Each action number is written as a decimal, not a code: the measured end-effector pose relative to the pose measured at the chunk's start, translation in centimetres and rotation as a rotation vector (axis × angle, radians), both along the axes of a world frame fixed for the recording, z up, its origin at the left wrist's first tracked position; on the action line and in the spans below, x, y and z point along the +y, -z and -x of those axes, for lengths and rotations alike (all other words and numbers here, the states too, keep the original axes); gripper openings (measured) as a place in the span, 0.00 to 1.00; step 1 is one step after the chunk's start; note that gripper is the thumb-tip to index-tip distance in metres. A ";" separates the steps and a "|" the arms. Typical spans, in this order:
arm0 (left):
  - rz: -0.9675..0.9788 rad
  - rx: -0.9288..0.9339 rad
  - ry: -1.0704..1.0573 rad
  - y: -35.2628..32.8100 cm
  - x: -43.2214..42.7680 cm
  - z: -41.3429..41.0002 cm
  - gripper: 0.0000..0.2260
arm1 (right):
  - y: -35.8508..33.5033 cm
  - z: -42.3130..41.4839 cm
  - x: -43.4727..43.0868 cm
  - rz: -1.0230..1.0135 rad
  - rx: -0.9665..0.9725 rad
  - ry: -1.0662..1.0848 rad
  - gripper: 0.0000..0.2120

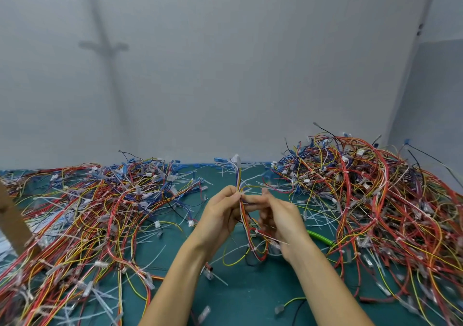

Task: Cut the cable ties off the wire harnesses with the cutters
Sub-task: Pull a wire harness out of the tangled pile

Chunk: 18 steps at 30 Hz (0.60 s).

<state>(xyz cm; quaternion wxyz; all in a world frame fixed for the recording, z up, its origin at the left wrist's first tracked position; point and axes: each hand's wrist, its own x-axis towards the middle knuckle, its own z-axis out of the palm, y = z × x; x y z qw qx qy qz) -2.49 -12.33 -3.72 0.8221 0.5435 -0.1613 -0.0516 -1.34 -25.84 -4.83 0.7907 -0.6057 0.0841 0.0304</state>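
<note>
So the person is holding one wire harness (238, 175) up off the green mat (250, 293), right in the middle between the two big heaps. The left hand (219, 213) is pinching the bundle between thumb and fingertips (235, 195), keeping it standing upright with its white connector (236, 159) pointing away, I'm guessing so the wires are staying straight and the ties are easy to find. The right hand (281, 223) is reaching across with its fingers meeting the bundle at the same spot. It's blurry there, so I honestly can't tell if it's actually gripping anything or just feeling along the wires. A thin white cable tie tail (275, 241) is crossing in front of that hand, and the lower end of the harness is looping down toward the mat below both hands. Nothing I can confidently call the cutters is showing. There's a green piece (322, 238) sticking out from behind the right wrist that could be a tool handle or just a fat wire. The left pile (87, 213) and right pile (370, 195) are sitting well apart with the working gap between them, probably one done and one waiting, though both are looking equally tangled. Loose white ties (246, 169) are lying around at the far edge of the mat.
</note>
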 end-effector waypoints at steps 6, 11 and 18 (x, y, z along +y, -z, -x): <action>0.013 -0.027 -0.248 0.5 0.9 -0.8 0.09 | 0.0 -0.7 -2.0 0.764 -0.237 0.191 0.09; -0.122 -0.062 -0.468 1.1 1.5 -1.4 0.17 | 1.4 -1.1 -4.0 1.570 0.001 0.018 0.10; -0.132 -0.055 -0.610 1.4 2.1 -1.8 0.14 | 1.8 -1.4 -4.6 1.628 -0.044 -0.030 0.06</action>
